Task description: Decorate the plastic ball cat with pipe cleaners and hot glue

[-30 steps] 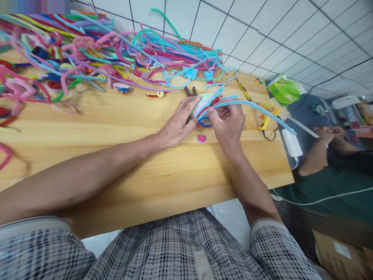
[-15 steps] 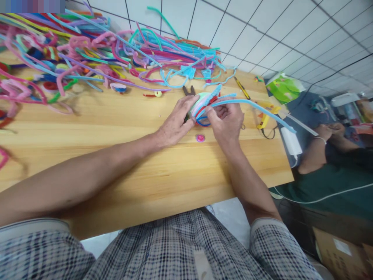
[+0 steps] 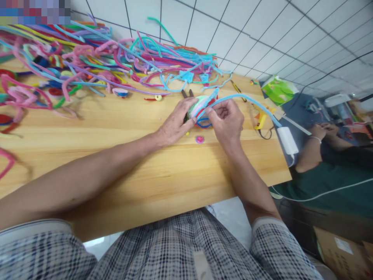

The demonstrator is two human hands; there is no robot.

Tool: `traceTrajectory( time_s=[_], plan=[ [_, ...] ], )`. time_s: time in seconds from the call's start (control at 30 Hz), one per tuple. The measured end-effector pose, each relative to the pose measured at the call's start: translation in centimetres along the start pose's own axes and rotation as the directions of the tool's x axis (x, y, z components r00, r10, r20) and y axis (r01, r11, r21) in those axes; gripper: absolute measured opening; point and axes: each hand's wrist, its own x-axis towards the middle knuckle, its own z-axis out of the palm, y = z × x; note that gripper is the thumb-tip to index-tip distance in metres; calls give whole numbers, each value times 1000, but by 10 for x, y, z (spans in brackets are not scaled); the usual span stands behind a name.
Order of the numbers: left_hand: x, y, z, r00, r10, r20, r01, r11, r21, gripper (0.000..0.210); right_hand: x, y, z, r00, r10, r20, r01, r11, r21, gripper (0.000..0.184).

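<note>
My left hand (image 3: 177, 122) is closed around a small craft piece (image 3: 201, 105) made of coiled pipe cleaners in pale green, pink, blue and red. Pressed up to its right side, my right hand (image 3: 228, 118) pinches a light blue pipe cleaner (image 3: 250, 99), whose free end arcs out to the right. The fingers hide where this strand meets the piece. Just below, on the table, lies a small pink and red coiled disc (image 3: 199, 139). Dark plier-like handles (image 3: 188, 93) show behind my left hand.
A large heap of colourful pipe cleaners (image 3: 96, 66) covers the back left of the wooden table (image 3: 140, 186). At the right are a yellow glue gun (image 3: 261, 118), a yellow cutter knife (image 3: 239, 90), a white power box (image 3: 288, 140) and a green packet (image 3: 278, 90). Another person's hands (image 3: 320, 132) rest beyond.
The light blue pipe cleaner's free end has drawn in and arches higher. My right hand has shifted very slightly; the left keeps its hold. The view has tilted a little.
</note>
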Motion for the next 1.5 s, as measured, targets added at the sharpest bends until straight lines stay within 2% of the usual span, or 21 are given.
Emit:
traceTrajectory(
  time_s=[0.1,0.17,0.2,0.27,0.33,0.37,0.43,0.53,0.6,0.77,0.93,1.17,1.33,1.5],
  plan=[
    [0,-1,1,1000,-6,-6,6,1000,5,72,1,-8,-13,996,60,59,-59,998,-32,29],
    [0,-2,2,1000,-12,-8,12,1000,6,71,0,-14,-24,998,29,61,-25,997,-72,33],
    [0,-2,2,1000,-16,-10,16,1000,5,71,-1,-16,-29,999,-22,43,26,995,-99,32],
    [-1,-2,3,1000,-16,-14,16,1000,1,71,-1,-19,-40,979,-203,-7,198,964,-179,24],
    [-1,-1,2,1000,-11,-13,11,1000,-3,71,3,-17,-48,904,-427,-27,404,873,-275,18],
    [-1,0,2,1000,-10,-11,10,1000,-4,71,6,-14,-51,862,-507,-7,479,819,-316,21],
    [-1,1,1,1000,-13,-8,13,1000,-4,70,14,-4,-53,825,-562,61,542,757,-365,28],
    [-1,1,0,1000,-21,-6,21,1000,-5,70,23,15,-50,856,-495,146,512,778,-365,29],
    [0,1,0,1000,-20,0,20,1000,-6,70,24,25,-46,877,-452,162,479,801,-358,29],
    [-1,2,-1,999,-37,15,37,999,-2,71,19,34,-42,883,-456,116,463,800,-381,37],
    [-1,2,0,999,-36,5,36,999,-4,72,20,30,-45,932,-352,85,360,878,-316,39],
    [-1,1,1,999,-40,0,40,999,-2,72,27,22,-46,945,-305,118,327,875,-358,34],
    [-1,2,0,998,-58,11,58,998,1,72,21,30,-38,956,-280,92,295,903,-312,38],
    [-1,4,-1,998,-57,14,57,998,3,73,17,41,-34,946,-286,151,317,912,-261,40]
  ],
)
